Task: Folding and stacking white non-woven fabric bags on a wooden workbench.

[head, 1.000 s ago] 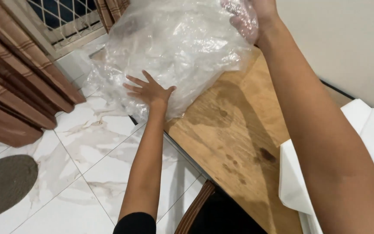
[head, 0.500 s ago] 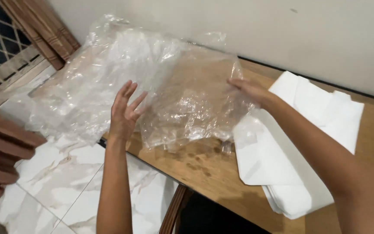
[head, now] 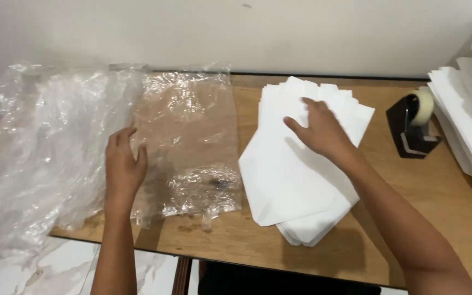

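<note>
Clear plastic sheet (head: 99, 147): now laid flat on wooden table (head: 411, 191) | left hand (head: 122, 166): spread, pressing it | right hand (head: 320, 130): moved off, fingers spread on white paper stack (head: 290, 180)

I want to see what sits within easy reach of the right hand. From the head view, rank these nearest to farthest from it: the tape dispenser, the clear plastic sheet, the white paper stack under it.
From the right hand:
1. White paper stack, directly under it, touched.
2. Tape dispenser, to its right near the wall.
3. Clear plastic sheet, to its left under the left hand; its near edge makes this close to the dispenser.
</note>
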